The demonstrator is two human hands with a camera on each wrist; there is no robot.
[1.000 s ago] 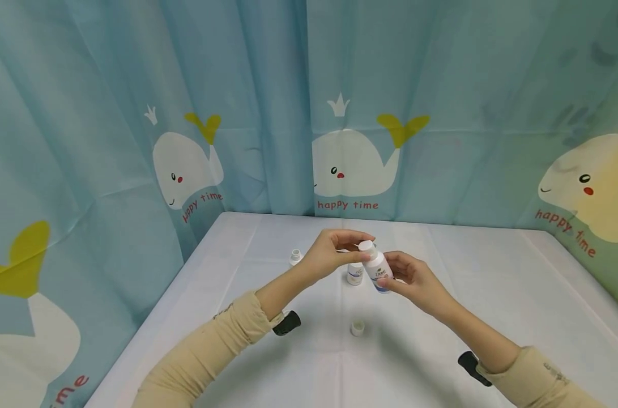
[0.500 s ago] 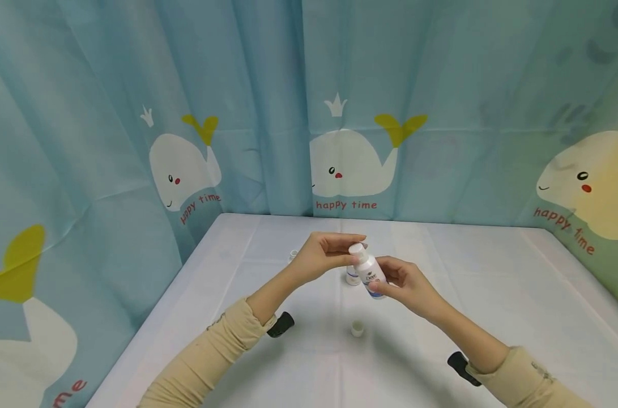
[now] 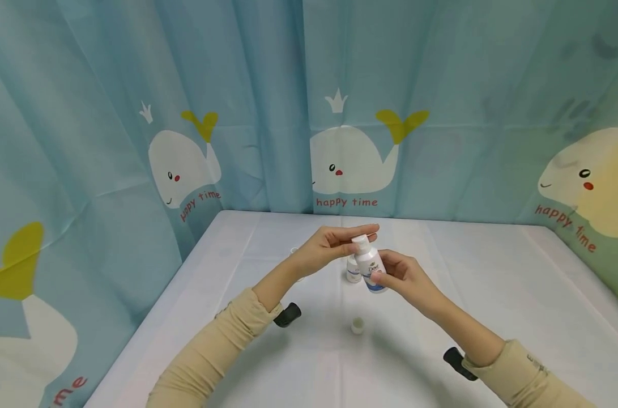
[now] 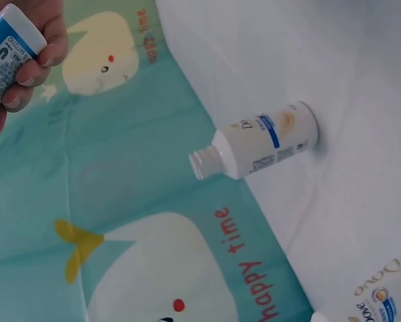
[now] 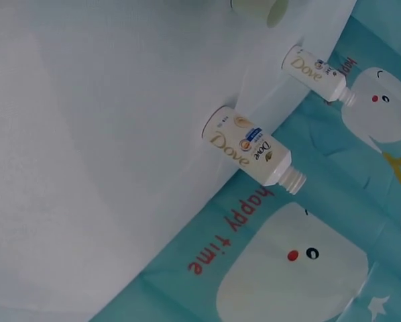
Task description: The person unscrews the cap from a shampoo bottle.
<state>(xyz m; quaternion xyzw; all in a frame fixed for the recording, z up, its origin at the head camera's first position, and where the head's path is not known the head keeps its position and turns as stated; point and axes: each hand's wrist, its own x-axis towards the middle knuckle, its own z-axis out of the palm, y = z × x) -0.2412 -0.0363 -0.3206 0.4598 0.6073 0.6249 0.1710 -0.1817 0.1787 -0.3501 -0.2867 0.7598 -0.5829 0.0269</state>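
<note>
My right hand holds a small white Dove bottle with a blue band, its thumb across the front. The bottle is raised above the table, tilted, its top toward the left. At that top my left hand pinches the white cap between thumb and fingers. The left wrist view shows the blue, finely printed back label and fingertips curled round the bottle. Behind it stands a second Dove bottle, its neck uncapped and threaded in the right wrist view.
Another uncapped bottle stands farther left, almost hidden by my left hand in the head view. A loose white cap lies nearer on the white-covered table. A blue curtain with printed whales hangs along the back and sides.
The held bottle dips slightly left, then rises a little and stands more upright. My left fingers extend farther over the cap. The standing bottles and loose cap stay in place.
</note>
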